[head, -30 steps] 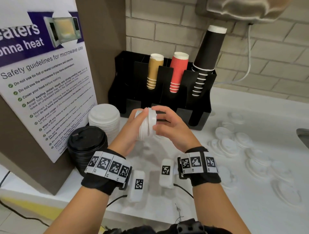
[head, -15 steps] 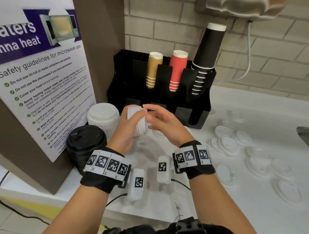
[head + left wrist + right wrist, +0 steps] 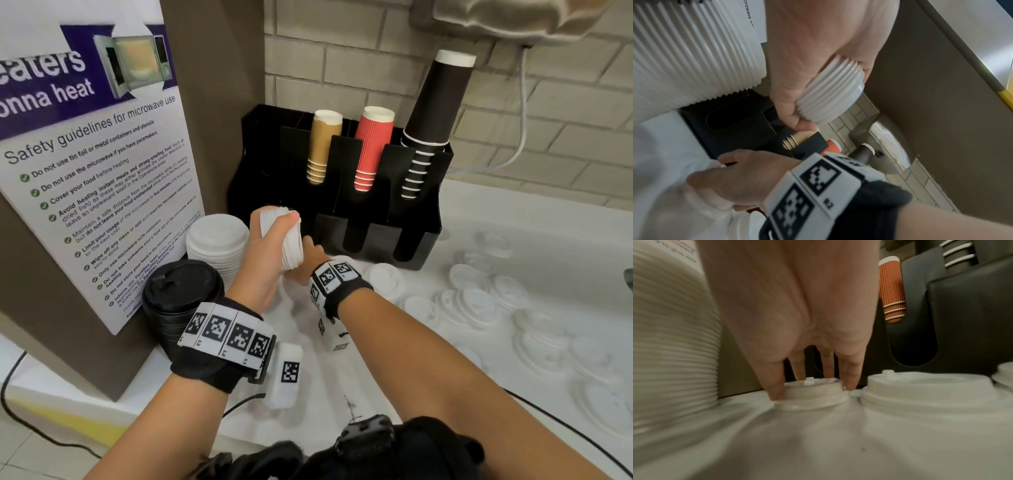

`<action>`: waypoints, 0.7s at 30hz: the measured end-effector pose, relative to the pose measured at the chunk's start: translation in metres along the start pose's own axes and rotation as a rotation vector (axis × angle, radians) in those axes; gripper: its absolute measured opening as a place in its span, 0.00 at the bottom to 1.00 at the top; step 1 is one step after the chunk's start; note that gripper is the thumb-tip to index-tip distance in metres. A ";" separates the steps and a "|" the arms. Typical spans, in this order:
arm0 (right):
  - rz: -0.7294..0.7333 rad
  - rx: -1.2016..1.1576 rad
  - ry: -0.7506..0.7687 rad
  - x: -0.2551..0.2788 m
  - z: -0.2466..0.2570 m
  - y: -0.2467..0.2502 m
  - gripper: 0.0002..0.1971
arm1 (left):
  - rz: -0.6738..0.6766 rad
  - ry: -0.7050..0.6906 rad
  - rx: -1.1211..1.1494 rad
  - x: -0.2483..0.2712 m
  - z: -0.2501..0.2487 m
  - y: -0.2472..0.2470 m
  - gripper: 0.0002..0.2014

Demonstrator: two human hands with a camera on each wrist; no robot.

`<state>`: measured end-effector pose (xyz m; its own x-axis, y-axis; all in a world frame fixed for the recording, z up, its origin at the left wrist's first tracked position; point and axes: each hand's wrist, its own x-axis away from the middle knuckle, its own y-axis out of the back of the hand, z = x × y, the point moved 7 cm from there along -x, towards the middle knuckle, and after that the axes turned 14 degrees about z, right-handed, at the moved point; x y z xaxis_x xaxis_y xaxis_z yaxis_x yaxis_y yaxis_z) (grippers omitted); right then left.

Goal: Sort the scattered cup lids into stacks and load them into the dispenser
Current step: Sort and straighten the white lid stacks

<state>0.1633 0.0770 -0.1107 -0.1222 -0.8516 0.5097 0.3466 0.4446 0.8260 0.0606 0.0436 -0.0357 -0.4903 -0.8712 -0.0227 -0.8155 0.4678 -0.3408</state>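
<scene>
My left hand grips a short stack of small white lids in the air, just in front of the black cup-and-lid dispenser. The left wrist view shows the same stack lying on its side in my curled fingers. My right hand is down on the white counter below the stack. In the right wrist view its thumb and fingers pinch the sides of one small white lid lying on the counter. The dispenser's front slots look dark and unfilled.
A tall stack of large white lids and a stack of black lids stand at the left, against a sign board. A larger lid lies beside my right hand. Several loose white lids are scattered to the right.
Both hands held the lid stack together before. My right hand has let go and dropped to a single lid on the counter, while the left keeps the stack alone.
</scene>
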 end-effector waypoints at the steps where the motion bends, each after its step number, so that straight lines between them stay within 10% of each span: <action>1: -0.005 -0.032 -0.006 0.000 -0.001 0.001 0.31 | 0.002 0.001 -0.005 -0.001 0.000 0.001 0.06; 6: -0.003 -0.011 0.018 -0.004 -0.008 0.006 0.30 | 0.021 -0.001 -0.021 -0.005 -0.001 0.003 0.07; 14: -0.188 -1.220 0.511 0.055 -0.039 0.035 0.16 | 0.041 0.015 -0.068 -0.012 0.010 0.006 0.11; 21: -0.152 -1.184 0.664 0.096 -0.036 0.032 0.21 | 0.144 0.031 -0.108 -0.012 0.016 -0.014 0.11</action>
<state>0.1958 -0.0003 -0.0446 0.1185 -0.9915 -0.0546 0.9929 0.1191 -0.0069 0.0827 0.0454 -0.0459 -0.6126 -0.7896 -0.0344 -0.7634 0.6024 -0.2332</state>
